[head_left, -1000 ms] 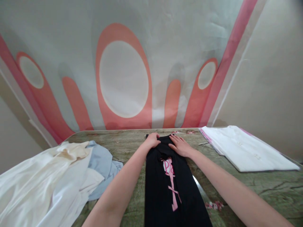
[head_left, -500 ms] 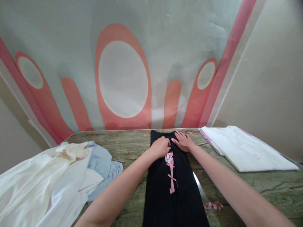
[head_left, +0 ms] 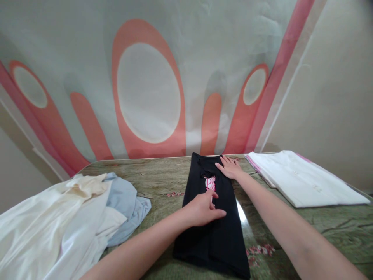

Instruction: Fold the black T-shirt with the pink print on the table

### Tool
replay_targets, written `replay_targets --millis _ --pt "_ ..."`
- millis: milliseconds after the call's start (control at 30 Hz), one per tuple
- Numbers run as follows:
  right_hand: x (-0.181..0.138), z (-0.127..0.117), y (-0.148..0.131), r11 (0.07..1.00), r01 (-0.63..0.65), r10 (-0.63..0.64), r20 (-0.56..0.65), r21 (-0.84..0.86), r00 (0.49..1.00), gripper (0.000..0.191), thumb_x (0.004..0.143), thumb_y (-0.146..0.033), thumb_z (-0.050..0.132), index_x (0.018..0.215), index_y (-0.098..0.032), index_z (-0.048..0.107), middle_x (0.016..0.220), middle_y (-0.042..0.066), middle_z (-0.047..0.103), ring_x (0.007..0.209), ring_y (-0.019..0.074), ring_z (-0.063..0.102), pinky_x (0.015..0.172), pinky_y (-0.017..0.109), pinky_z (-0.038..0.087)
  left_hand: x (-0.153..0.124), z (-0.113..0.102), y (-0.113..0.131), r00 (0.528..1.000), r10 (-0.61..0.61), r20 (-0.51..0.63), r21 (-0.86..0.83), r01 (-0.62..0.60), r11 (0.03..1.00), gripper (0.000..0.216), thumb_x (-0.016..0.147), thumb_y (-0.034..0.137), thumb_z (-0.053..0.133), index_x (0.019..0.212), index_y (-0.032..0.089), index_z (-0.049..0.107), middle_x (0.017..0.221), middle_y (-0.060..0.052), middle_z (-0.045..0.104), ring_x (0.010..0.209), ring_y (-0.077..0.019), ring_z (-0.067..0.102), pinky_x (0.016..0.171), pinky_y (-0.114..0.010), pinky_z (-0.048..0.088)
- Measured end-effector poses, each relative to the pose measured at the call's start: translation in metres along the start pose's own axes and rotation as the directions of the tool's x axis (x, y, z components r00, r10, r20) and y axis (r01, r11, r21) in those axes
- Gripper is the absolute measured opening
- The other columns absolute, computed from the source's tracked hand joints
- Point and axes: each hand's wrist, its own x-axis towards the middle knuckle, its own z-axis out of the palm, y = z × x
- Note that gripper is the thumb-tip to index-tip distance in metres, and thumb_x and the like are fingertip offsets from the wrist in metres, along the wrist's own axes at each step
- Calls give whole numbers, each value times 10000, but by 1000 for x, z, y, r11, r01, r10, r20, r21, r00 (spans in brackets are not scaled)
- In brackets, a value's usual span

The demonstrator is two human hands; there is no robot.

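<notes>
A folded black garment [head_left: 224,237] lies lengthwise on the wood-patterned table [head_left: 157,171], with a pink and white print [head_left: 210,182] partly showing near its middle. Over the print and the cloth below it is my left hand [head_left: 205,208], thumb and fingers apart, holding nothing. At the far right corner of the garment, my right hand [head_left: 229,167] rests flat with its fingers spread. The left hand hides the lower part of the print.
On the left sits a loose heap of cream cloth [head_left: 52,217] and light blue cloth [head_left: 125,206]. A neat stack of folded white garments [head_left: 309,179] lies at the right. Behind the table's far edge stands a patterned wall [head_left: 198,77].
My left hand has moved down the garment toward me, with its fingers now apart. The garment's near end has come into view and its far end sits slightly farther right.
</notes>
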Motion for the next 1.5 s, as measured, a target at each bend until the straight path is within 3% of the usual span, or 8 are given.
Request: replay_targets --millis 167,367,600,933,1033,1133,1267,1500 --pt "-1 1 1 1000 15 -14 -13 25 1000 809 798 -689 45 1420 -184 159 1490 45 91 1346 262 89 1066 472 43 -4 7 -2 989 -39 144 -208 68 976 753 584 257 740 1255 255 399 633 87 400 453 -61 466 388 -203 475" --pt "-1 0 1 999 10 -10 -1 34 1000 800 803 -684 48 1423 -187 144 1493 49 74 1348 262 69 1063 474 30 -8 8 1 901 -3 433 -355 174 918 517 657 222 699 1152 229 548 586 84 387 452 -59 528 427 -185 504" --pt "-3 1 1 999 18 -17 -31 40 999 826 788 -703 34 1417 -186 174 1488 60 109 1343 272 97 1060 474 37 -13 -1 0 887 -65 458 -285 215 934 495 637 229 722 1106 180 570 510 102 381 391 -74 533 364 -146 437" --pt "-2 0 0 1000 12 -12 -20 28 1000 806 800 -690 57 1417 -185 174 1488 55 106 1344 268 103 1063 475 46 -20 -7 10 685 -122 718 -177 349 920 607 645 366 733 1153 161 473 525 24 599 471 -164 606 462 -263 489" --pt "-1 2 1 997 23 -20 -41 67 999 791 805 -686 91 1411 -189 204 1481 44 140 1343 264 119 1067 468 51 -24 -20 17 797 -143 588 -49 211 976 522 755 486 587 1172 191 476 539 34 587 418 -136 558 433 -241 447" --pt "-2 3 8 975 15 21 -155 223 988 716 846 -617 95 1407 -193 222 1457 31 234 1334 228 178 1078 421 96 -20 -27 15 991 21 131 197 -46 979 358 829 450 485 1061 188 559 661 -1 613 531 -138 583 539 -259 464" --pt "-3 1 25 938 -61 171 -303 343 937 608 887 -362 -64 1428 -110 51 1455 65 239 1337 173 174 1061 366 190 -7 -20 -2 925 338 -175 520 -205 829 271 846 349 488 1039 182 578 1036 -73 593 985 -193 548 866 -301 411" --pt "-6 0 21 960 66 18 -297 271 955 537 876 -332 171 1333 -152 389 1398 40 366 1292 151 286 1066 322 185 -3 -3 -16 911 412 -9 668 -301 680 481 882 438 401 1314 226 381 1405 -81 326 1295 -209 275 1053 -389 214"
